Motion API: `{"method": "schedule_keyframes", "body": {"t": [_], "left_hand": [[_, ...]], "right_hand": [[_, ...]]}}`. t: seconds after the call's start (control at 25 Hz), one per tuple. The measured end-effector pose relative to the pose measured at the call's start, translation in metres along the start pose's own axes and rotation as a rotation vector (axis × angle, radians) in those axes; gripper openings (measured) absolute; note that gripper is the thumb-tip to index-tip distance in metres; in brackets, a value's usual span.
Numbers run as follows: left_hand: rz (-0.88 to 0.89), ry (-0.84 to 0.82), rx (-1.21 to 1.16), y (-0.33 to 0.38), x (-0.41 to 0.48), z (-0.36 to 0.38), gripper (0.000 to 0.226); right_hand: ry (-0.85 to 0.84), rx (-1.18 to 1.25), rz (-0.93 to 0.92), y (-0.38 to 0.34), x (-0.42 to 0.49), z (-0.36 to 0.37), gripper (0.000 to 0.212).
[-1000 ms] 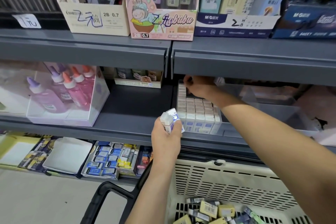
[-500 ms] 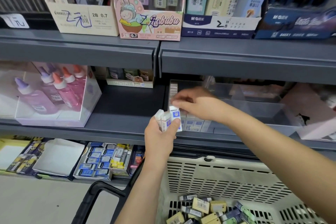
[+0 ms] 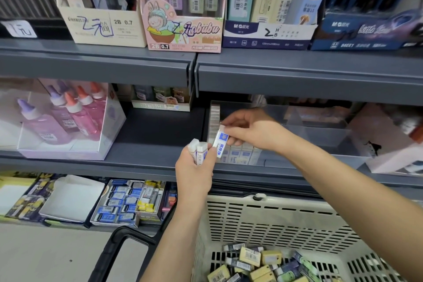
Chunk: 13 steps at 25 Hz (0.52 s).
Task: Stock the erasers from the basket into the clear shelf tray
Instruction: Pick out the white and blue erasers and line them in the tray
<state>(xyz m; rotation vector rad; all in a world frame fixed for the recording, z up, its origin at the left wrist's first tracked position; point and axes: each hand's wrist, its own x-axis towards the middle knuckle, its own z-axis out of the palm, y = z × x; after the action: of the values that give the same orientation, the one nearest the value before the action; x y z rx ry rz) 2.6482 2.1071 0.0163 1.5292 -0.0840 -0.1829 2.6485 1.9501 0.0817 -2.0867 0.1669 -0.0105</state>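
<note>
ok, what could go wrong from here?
The right hand pinches the blue-sleeved eraser by its upper end only; it may slip and drop toward the basket.
It sits right beside the two erasers sticking out of the left hand; moving it could drag those loose.
The clear tray is already packed at its front left with stocked erasers; squeezing another in may knock a row askew.

Bright, even light from above; deep shadow under the shelf lip; wide-angle bending at edges; detail slightly soft.
</note>
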Motion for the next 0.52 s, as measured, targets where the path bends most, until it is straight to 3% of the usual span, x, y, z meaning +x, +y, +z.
{"method": "schedule_keyframes", "body": {"t": [0.16, 0.24, 0.36, 0.52], "left_hand": [[0.036, 0.065, 0.029, 0.000, 0.004, -0.001, 0.003], [0.039, 0.070, 0.045, 0.000, 0.005, -0.001, 0.005], [0.042, 0.060, 0.067, -0.001, 0.005, -0.001, 0.008], [0.041, 0.055, 0.064, 0.000, 0.007, -0.001, 0.007]], "right_hand": [[0.152, 0.003, 0.069, -0.002, 0.018, -0.028, 0.013], [0.280, -0.228, 0.021, 0.003, 0.034, -0.033, 0.028], [0.475, -0.495, -0.055, 0.005, 0.053, -0.023, 0.028], [0.397, -0.492, 0.038, 0.016, 0.078, -0.014, 0.026]]}}
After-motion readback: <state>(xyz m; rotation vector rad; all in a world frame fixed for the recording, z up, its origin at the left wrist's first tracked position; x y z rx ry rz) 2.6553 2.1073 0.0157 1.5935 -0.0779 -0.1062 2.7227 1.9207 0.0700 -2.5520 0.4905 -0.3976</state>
